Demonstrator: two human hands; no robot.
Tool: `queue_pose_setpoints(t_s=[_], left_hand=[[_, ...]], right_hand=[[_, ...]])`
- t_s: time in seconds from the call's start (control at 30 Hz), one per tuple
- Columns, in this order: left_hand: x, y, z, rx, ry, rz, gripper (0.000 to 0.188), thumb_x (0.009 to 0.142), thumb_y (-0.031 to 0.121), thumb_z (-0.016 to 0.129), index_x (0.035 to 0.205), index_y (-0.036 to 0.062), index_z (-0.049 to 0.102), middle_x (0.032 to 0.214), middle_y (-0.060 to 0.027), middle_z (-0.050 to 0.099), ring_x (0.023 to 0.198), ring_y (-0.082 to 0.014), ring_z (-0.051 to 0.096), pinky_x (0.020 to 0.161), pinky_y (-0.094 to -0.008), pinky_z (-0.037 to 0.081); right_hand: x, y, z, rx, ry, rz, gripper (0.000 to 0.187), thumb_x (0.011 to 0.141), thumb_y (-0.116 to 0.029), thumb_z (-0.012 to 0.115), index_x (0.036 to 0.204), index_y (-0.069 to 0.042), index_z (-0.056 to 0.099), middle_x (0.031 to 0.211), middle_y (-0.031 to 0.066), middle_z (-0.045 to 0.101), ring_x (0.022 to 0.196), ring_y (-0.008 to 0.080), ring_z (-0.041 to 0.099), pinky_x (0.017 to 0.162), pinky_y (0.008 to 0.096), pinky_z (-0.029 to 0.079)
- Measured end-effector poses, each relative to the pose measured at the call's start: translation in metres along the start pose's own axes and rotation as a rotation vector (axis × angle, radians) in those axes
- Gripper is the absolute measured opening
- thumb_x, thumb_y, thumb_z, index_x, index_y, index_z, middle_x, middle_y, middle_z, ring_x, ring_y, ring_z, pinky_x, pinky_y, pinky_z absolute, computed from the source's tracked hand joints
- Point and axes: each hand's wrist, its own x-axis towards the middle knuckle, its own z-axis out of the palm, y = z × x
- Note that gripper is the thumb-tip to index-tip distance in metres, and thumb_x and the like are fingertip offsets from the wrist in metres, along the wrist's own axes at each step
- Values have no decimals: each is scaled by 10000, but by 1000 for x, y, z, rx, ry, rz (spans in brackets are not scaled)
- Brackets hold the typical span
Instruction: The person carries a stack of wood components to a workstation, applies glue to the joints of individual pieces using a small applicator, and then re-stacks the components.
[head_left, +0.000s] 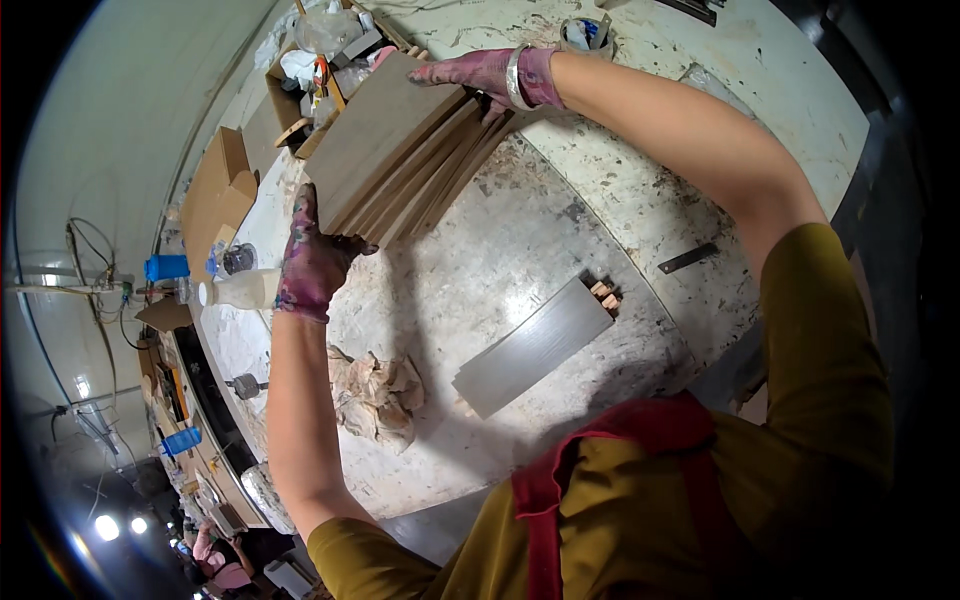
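Observation:
Between my two hands is a stack of several flat grey-brown boards (385,125), tilted, their edges fanned apart on the near side. My left hand (312,262) grips the stack's near left end, thumb up along the edge. At the far right end, my right hand (490,78) lies over the top with its fingers stretched along it and the thumb at the edges. Both hands look stained purple or gloved; a silver bangle circles the right wrist. Nearer to me, a grey board (535,348) lies on the table, with small wooden pieces (605,295) showing at its far end.
Crumpled brown paper (378,395) and a whitish bottle (240,290) are on the left of the stained table (470,270). A filled cardboard box (285,100) stands behind the stack. A dark metal strip (688,258) lies right, a tub (588,38) farther back. Another person (222,562) is far off, lower left.

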Motion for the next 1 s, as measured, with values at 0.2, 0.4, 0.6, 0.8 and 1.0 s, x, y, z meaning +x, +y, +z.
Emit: queue_pose_setpoints(t_s=[0.2,0.4,0.6,0.8,1.0], left_hand=[[-23,18,-8,277,-95,286,565,904,496,430,1276,71,419,1210,-140,499,1014,-328,537,732,-474,504],[-62,-45,-56,1651,268,1083,596,969,396,351,1406,5,240,1422,-181,314,1295,-252,347,1065,-339,301],[-82,-157,-9,316,155,618,972,772,632,577,1430,28,195,1400,-154,333,1264,-243,362,1068,-373,275],[-71,-212,-26,809,239,1002,934,738,619,621,1379,32,279,1355,-207,357,1234,-359,382,1009,-447,342],[-83,-204,-27,1170,194,1103,837,732,422,683,1367,44,289,1288,-221,413,1171,-417,414,989,-493,356]], right_hand=[[-26,-26,5,-410,-45,-300,895,767,-639,553,1442,-167,204,1508,89,163,1387,273,147,1111,486,162],[-65,31,32,-147,184,-231,810,797,-691,437,1409,-178,298,1437,210,243,1340,334,242,1064,510,273],[-86,131,50,-503,276,-602,875,722,-447,720,1393,-78,296,1322,214,413,1182,293,456,993,411,388],[-108,153,57,-644,181,-521,891,685,-436,738,1387,-94,308,1369,172,368,1245,345,386,1018,423,348],[-119,165,49,-925,139,-554,949,625,-412,766,1394,-107,301,1386,173,350,1253,345,380,1026,427,342]])
